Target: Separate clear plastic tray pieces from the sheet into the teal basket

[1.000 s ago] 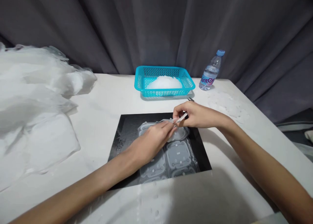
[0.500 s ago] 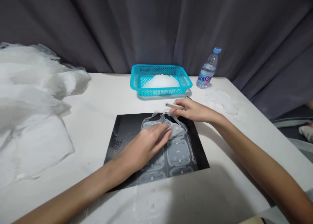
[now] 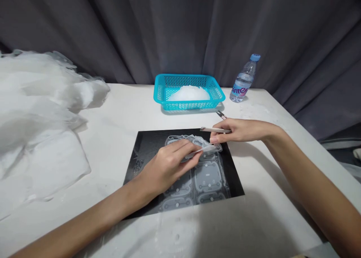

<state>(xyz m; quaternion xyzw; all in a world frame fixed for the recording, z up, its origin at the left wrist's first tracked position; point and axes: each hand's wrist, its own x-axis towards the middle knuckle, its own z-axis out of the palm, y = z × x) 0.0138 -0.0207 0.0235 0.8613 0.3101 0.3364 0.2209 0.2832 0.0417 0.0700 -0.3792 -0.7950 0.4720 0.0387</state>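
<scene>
A clear plastic sheet (image 3: 208, 175) with rounded rectangular outlines lies on a black mat (image 3: 237, 188). My left hand (image 3: 170, 162) reaches over the sheet, thumb and fingers closed on a lifted, folded piece of translucent film (image 3: 207, 149). To its right, my right hand (image 3: 235, 130) is closed around a slim white-handled tool (image 3: 214, 129), which points left. A dark pointed metal tip (image 3: 220, 114) sticks out behind these fingers; whether it belongs to the same tool I cannot tell. The right thumb and fingertips meet at the film's right end. My left palm hides part of the sheet.
Behind the mat stands a turquoise basket (image 3: 191, 106) holding a white pile (image 3: 190, 93). A water bottle (image 3: 242, 83) is right of it. A large heap of translucent film (image 3: 42, 100) covers the table's left side. A grey curtain (image 3: 175, 28) hangs behind.
My right hand has moved right and slightly toward me, with the white-handled tool. The film between the hands is now stretched and folded, and the sheet's far loose edge has come down.
</scene>
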